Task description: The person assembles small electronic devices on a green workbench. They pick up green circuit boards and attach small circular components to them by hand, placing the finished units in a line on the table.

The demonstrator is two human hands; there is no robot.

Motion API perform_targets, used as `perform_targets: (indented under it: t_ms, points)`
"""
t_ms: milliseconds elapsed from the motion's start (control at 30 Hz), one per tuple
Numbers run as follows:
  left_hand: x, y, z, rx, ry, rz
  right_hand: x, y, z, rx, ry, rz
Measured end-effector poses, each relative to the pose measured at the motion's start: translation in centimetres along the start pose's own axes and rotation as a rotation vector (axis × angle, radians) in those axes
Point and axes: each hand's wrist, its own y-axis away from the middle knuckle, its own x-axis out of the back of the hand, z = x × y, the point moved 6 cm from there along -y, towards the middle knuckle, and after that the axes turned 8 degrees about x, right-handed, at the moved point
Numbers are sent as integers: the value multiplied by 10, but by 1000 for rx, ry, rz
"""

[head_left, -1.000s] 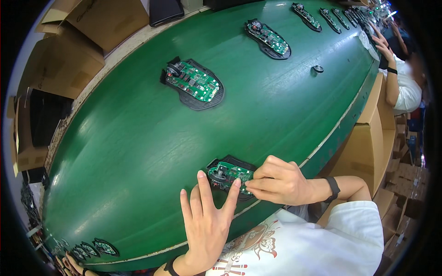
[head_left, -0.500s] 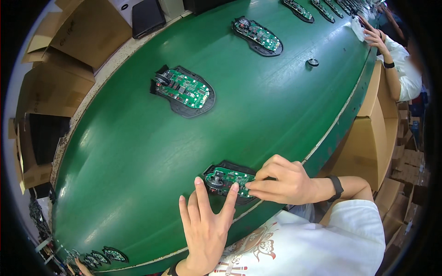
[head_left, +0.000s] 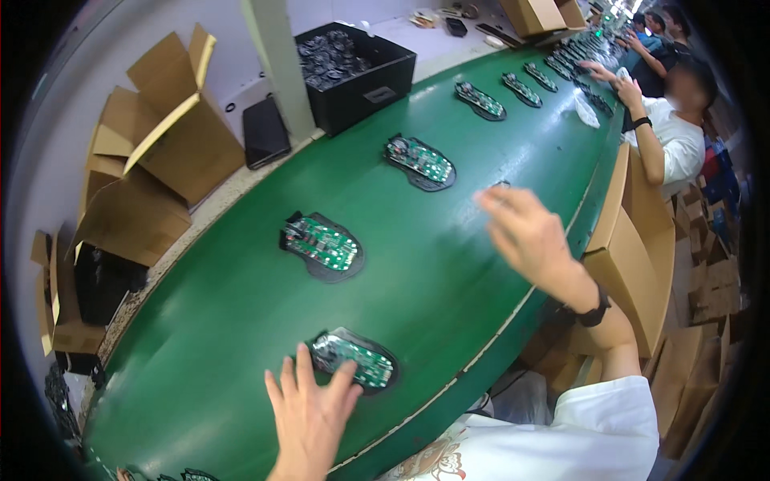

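Circuit board (head_left: 374, 367): one, lying near worktop's (head_left: 216, 361) front edge
Left hand (head_left: 309, 413): touching it, spread
Right hand (head_left: 533, 242): hovering, grip unclear

Left hand (head_left: 309, 413) is splayed, thumb on the nearest green circuit board (head_left: 372, 370) in its black shell (head_left: 378, 343). Right hand (head_left: 529, 240) is kinda blurry over the green counter (head_left: 241, 345). Black bin (head_left: 361, 103) of dark bits sits beyond.

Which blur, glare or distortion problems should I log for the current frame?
Head view: the right hand is blurred, while the left hand looks clearer; head view: pale glare streaks the green work surface, and small lights at the top right glow bright; head view: fisheye bends that surface's long edges, with black corners around the picture.
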Motion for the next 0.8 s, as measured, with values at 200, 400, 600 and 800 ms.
perform_targets:
  t_ms: [200, 400, 600, 800]
  points:
    - [30, -63, -62, -4, -113, 254, -35, 22, 66, -85, 184, -261]
    - [21, -85, -92, 67, -125, 323, -43, 11, 87, -135, 34, -274]
    - [62, -17, -89, 100, -2, 397, -22, 0, 54, -94, -186, -171]
    - [75, 86, -109, 336, -146, 313, 9, 18, -43, 40, -493, -193]
